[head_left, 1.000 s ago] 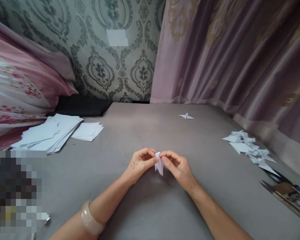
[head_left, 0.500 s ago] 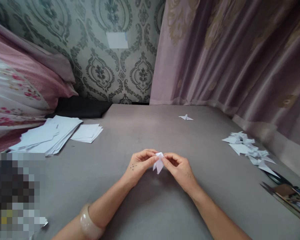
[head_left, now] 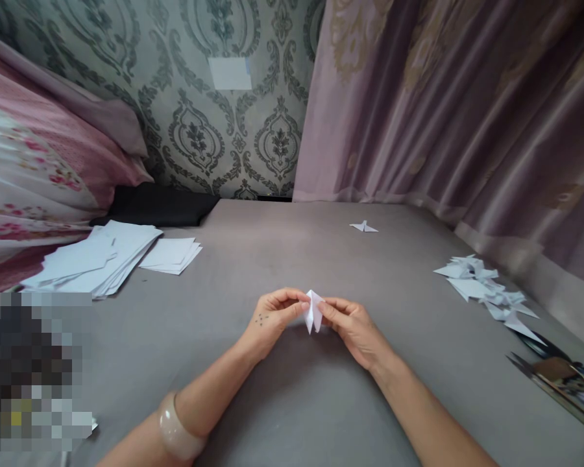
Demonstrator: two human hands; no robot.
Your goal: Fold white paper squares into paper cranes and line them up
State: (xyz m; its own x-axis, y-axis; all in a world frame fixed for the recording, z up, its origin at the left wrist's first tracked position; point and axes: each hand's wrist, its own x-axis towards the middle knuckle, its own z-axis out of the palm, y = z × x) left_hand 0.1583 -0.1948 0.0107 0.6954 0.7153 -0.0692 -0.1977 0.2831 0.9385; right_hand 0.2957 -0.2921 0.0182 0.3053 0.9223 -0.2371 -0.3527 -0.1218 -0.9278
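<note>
A small piece of folded white paper [head_left: 313, 312] is held just above the grey table [head_left: 302, 395], its pointed ends hanging down and its peak upward. My left hand [head_left: 278, 318] pinches its left side between thumb and fingers. On the opposite side, my right hand [head_left: 349, 324] grips the paper the same way. Some of the fingers behind the paper are hidden. A pale bangle [head_left: 178, 429] sits around my left forearm.
Stacked white sheets [head_left: 95, 259] lie on the left, beside smaller paper squares [head_left: 170, 255] and a folded black cloth [head_left: 160, 204]. One folded paper figure [head_left: 365, 226] rests far back. Several more folded figures [head_left: 486, 288] are heaped right, near scissors [head_left: 525, 370]. Curtains [head_left: 394, 117] border the table.
The folded paper has turned between my fingers, showing a narrower, more upright shape with a sharper peak. Both hands keep their hold, in almost the same place.
</note>
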